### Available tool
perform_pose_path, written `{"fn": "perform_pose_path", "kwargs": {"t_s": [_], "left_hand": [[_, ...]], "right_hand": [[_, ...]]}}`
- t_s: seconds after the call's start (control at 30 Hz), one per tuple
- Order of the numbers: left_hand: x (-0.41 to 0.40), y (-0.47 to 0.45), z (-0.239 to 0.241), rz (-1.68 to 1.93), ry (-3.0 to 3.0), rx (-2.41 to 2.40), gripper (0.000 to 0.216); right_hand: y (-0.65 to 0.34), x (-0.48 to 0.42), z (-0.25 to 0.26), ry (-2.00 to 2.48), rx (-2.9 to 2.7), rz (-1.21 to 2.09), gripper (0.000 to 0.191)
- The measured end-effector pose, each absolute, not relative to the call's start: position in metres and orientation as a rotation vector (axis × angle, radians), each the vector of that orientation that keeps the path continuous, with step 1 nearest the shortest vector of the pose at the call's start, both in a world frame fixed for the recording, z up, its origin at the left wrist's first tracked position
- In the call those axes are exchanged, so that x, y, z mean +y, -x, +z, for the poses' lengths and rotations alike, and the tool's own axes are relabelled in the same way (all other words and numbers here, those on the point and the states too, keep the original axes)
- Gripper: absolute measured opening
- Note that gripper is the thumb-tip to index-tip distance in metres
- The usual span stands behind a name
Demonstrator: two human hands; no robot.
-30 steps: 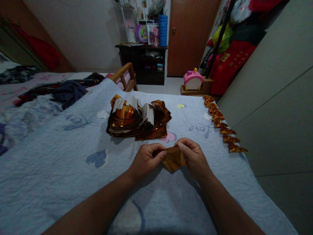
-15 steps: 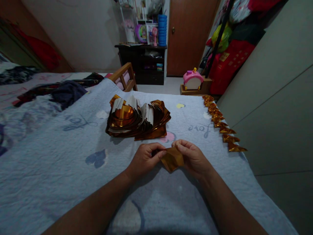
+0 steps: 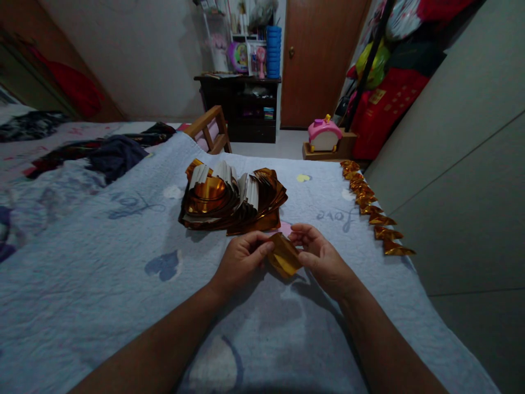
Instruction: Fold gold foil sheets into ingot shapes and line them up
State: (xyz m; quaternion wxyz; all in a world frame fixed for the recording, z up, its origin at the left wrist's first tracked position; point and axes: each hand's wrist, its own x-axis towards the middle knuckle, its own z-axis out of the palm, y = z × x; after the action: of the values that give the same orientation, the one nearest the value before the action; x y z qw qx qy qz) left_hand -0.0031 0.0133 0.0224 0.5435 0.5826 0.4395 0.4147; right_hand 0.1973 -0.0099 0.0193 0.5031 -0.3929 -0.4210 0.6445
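Observation:
A partly folded sheet of gold foil paper (image 3: 284,258) is held just above the bed cover. My left hand (image 3: 243,257) pinches its upper left corner between thumb and fingers. At the right edge of the sheet, my right hand (image 3: 322,256) has its thumb and fingers spread apart, the thumb touching or close beside the paper. Beyond my hands lies a loose stack of gold foil paper (image 3: 262,221), its sheets bent into curls with pale undersides showing. Several folded gold paper pieces (image 3: 381,220) lie in a row along the bed's right edge.
A pale blue quilted cover (image 3: 123,306) spreads under everything. Dark clothes (image 3: 117,157) lie at the far left. Past the bed's end are a wooden chair (image 3: 211,128), a dark cabinet (image 3: 246,109) and a pink toy (image 3: 325,135). A pale cupboard (image 3: 463,191) stands close on the right.
My right hand has loosened its pinch and its fingers have spread. The gold paper has tilted, its right side now lower, while my left hand keeps hold of it.

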Motion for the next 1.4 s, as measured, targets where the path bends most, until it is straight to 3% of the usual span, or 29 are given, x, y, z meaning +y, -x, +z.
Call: {"fn": "perform_pose_path", "kwargs": {"t_s": [0.13, 0.33, 0.47, 0.6, 0.8, 1.07, 1.4], "left_hand": [[0.015, 0.002, 0.024, 1.048, -1.251, 1.078, 0.027], [0.018, 0.001, 0.022, 1.036, -1.147, 1.027, 0.027], [0.019, 0.001, 0.019, 0.982, -1.216, 1.004, 0.022], [0.019, 0.005, 0.018, 1.037, -1.615, 1.052, 0.01], [0.018, 0.012, 0.012, 1.087, -2.205, 1.102, 0.025], [0.023, 0.015, 0.006, 0.63, -2.618, 1.175, 0.025], [0.027, 0.024, 0.01, 0.327, -2.555, 0.945, 0.027]], "right_hand": [[-0.195, -0.011, 0.014, 1.063, -1.308, 1.418, 0.066], [-0.189, -0.008, 0.008, 1.177, -1.266, 1.416, 0.02], [-0.193, -0.007, 0.006, 1.256, -1.314, 1.243, 0.007], [-0.193, -0.008, 0.008, 1.272, -1.436, 0.929, 0.012], [-0.193, -0.008, 0.006, 1.166, -1.672, 0.556, 0.018], [-0.2, -0.007, -0.001, 1.213, -1.981, 0.634, 0.031], [-0.21, -0.009, 0.008, 1.292, -2.271, 0.606, 0.027]]}}
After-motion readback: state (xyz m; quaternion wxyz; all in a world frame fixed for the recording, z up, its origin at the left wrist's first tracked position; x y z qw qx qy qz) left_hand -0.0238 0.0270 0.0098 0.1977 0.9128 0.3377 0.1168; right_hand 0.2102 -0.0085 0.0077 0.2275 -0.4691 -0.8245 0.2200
